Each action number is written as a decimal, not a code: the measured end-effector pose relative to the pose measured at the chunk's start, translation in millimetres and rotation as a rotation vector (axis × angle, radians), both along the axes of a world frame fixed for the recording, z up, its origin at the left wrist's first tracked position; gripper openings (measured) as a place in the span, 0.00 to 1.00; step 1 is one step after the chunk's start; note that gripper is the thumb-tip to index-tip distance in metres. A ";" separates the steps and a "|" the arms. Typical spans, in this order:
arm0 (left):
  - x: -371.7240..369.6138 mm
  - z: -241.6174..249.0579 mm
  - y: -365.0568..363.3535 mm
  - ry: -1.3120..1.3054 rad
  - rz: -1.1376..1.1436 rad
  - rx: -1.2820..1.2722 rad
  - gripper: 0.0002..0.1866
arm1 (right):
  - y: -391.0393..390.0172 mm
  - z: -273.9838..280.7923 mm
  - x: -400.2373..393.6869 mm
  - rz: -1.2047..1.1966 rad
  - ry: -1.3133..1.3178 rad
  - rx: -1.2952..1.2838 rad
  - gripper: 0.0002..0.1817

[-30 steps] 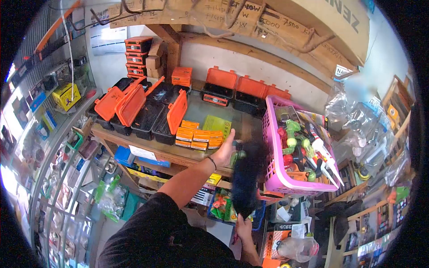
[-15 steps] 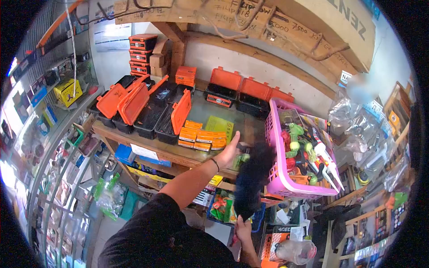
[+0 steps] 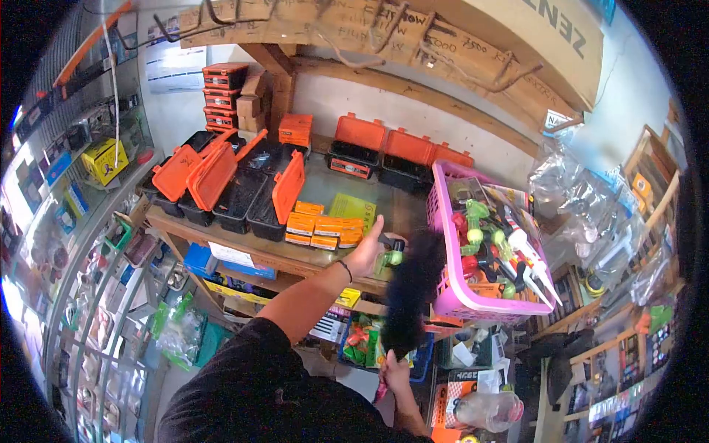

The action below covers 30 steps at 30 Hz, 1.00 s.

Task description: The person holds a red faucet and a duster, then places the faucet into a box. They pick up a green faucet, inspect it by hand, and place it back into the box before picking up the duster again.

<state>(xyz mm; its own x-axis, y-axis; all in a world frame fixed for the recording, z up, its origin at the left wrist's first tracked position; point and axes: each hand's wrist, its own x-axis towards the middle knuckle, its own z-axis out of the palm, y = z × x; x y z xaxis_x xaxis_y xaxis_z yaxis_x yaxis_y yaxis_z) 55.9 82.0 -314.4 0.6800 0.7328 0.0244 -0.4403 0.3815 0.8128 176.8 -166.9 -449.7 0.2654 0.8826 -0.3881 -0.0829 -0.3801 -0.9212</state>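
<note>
Left hand [image 3: 363, 257] holds a green-and-black item [image 3: 391, 255] at the surface's [image 3: 284, 263] front edge; right hand [image 3: 396, 374] grips the black duster [image 3: 408, 299], its head upright beside the pink basket's [image 3: 456, 294] near-left corner, both hands thus occupied

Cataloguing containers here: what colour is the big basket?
The basket is pink, clearest in the head view.

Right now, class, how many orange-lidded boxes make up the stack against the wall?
3: the top box, the middle box and the bottom box; others may be hidden lower down.
</note>
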 end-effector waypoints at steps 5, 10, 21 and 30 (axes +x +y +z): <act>1.0 -21.6 28.9 -0.183 -0.346 0.041 0.41 | -8.0 -48.9 7.6 0.131 -0.305 0.160 0.22; 3.8 -7.0 8.5 0.001 -0.017 -0.090 0.41 | -6.1 -2.1 -5.9 -0.009 0.038 -0.042 0.20; -3.8 -1.9 14.1 -0.218 -0.281 -0.265 0.39 | -4.7 -35.2 -2.2 0.081 -0.105 0.008 0.23; 9.9 -4.5 5.8 -0.021 0.064 -0.058 0.39 | 2.2 -22.7 -18.3 0.055 -0.030 0.017 0.23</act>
<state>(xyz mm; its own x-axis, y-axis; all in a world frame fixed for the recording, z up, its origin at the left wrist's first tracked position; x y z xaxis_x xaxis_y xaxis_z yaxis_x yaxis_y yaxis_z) 65.8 87.7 -318.9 0.6317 0.7752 -0.0053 -0.4819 0.3980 0.7807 158.5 -164.7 -472.4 0.2278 0.9024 -0.3657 -0.0349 -0.3677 -0.9293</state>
